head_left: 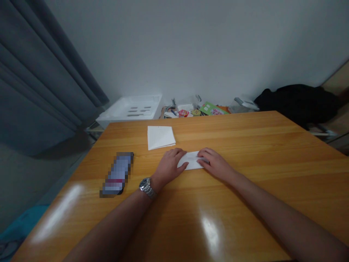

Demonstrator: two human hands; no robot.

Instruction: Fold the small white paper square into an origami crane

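A folded white sheet of paper (192,160) lies on the wooden table between my two hands. My left hand (171,163), with a metal watch (146,186) at its wrist, grips the left end, thumb along the near edge and fingers along the far edge. At the right end my right hand (214,162) holds the sheet between curled fingers and thumb, and a fold stands slightly raised there. Both ends of the paper are partly covered by the hands. Farther back lies a small stack of lined white paper (160,137), apart from both hands.
A phone (117,174), blurred out, lies on the left of the wooden table (259,156). Behind the far edge are a white tray (139,105), a green booklet (211,108) and small clutter. Black cloth (297,102) is heaped at the right, and a grey curtain (46,72) hangs left.
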